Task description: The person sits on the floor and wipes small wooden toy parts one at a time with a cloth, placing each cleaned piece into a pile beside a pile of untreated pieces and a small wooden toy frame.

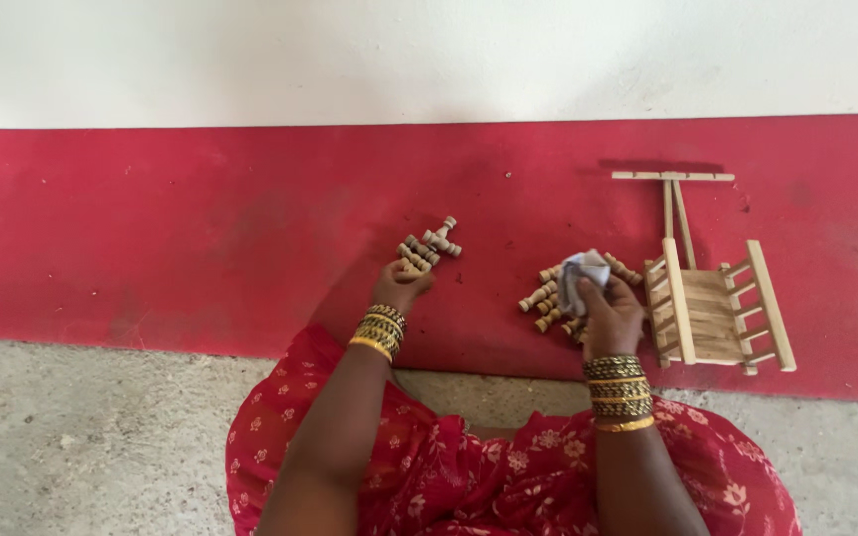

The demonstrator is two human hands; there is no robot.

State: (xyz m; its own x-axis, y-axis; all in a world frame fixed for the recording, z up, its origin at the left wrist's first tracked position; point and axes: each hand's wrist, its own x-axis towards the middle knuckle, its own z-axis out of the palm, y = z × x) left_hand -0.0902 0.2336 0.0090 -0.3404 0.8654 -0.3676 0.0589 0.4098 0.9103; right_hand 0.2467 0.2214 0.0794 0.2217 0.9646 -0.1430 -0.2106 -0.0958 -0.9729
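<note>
My left hand (pixel 401 283) rests on the red floor with its fingers closed around a small turned wooden peg from a little pile of pegs (pixel 431 244). My right hand (pixel 610 316) grips a crumpled pale cloth (pixel 580 273) over a second pile of wooden pegs (pixel 544 294). A small wooden cart frame (pixel 712 298) with slatted sides and a long T-shaped shaft lies just right of my right hand. Both wrists wear stacked gold and dark bangles.
The red painted floor band (pixel 151 228) runs across the view, with a white wall (pixel 429 50) behind it and grey concrete (pixel 81 437) in front. My lap in red flowered cloth (pixel 469 476) fills the bottom middle.
</note>
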